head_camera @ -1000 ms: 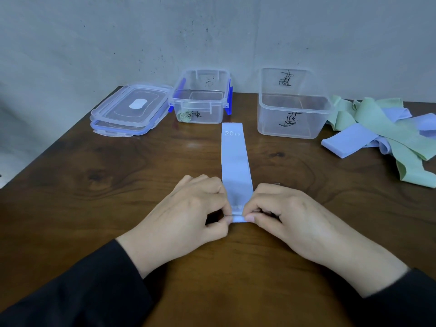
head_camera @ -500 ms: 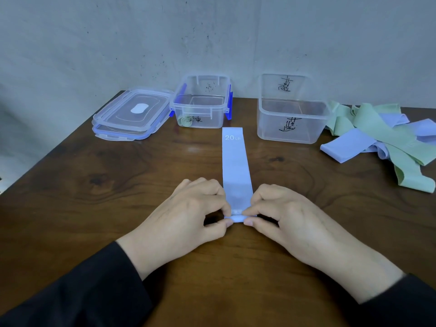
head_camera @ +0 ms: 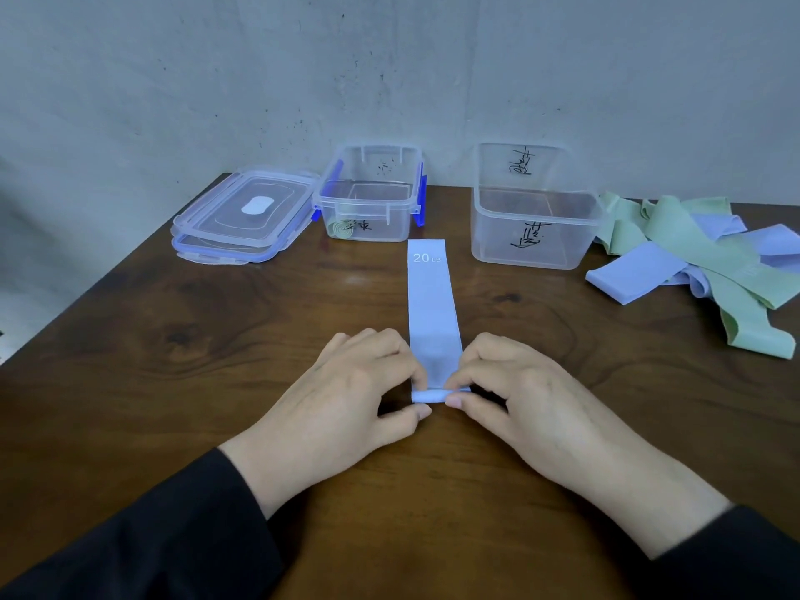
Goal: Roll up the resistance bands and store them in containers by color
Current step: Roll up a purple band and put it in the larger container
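The blue band (head_camera: 430,305) says "20 LB" at its far end. Black marks on both boxes beyond it are too scribbly to read.

A plain, bare room, perhaps a spare corner of a home or a simple workroom; the narrow view does not settle which. A dark wood-grain counter (head_camera: 216,339) stands against a rough, speckled grey wall (head_camera: 259,80). On it are clear plastic storage containers (head_camera: 534,236) with handwritten marks, loose lids (head_camera: 242,218), and a heap of stretch bands (head_camera: 692,262).
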